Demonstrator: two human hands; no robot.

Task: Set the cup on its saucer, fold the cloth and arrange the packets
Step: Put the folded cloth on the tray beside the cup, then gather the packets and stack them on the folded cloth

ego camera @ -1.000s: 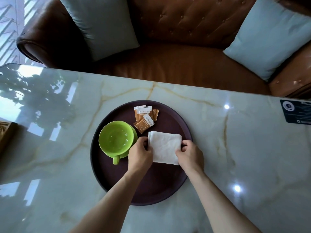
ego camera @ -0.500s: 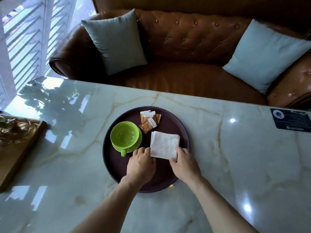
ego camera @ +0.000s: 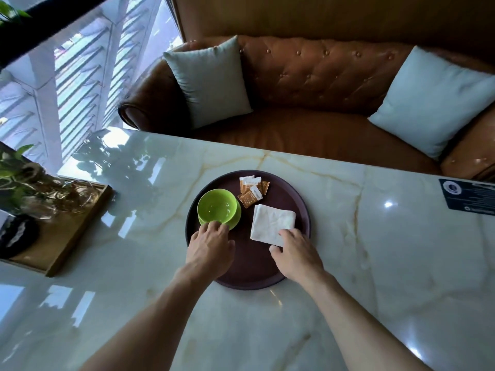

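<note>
A green cup (ego camera: 217, 207) stands upright on its green saucer (ego camera: 236, 216) in the left half of a round dark tray (ego camera: 293, 195). Several orange-and-white packets (ego camera: 253, 190) lie overlapping at the tray's far side. To the right of the cup a white cloth (ego camera: 270, 222) lies folded into a square. My left hand (ego camera: 210, 247) reaches the cup's near side, and its fingers hide the handle. The fingertips of my right hand (ego camera: 296, 251) rest on the cloth's near right corner, with the thumb held apart.
The tray sits on a glossy marble table (ego camera: 388, 263). A wooden tray (ego camera: 77, 226) with glassware and a plant stands at the left. A dark card (ego camera: 468, 195) lies at the right edge. Behind the table is a brown leather sofa (ego camera: 308, 84) with two pale cushions.
My left hand has left the cloth's left edge and moved over to the cup. My right hand stays at the cloth's near right corner. The view has pulled back and up.
</note>
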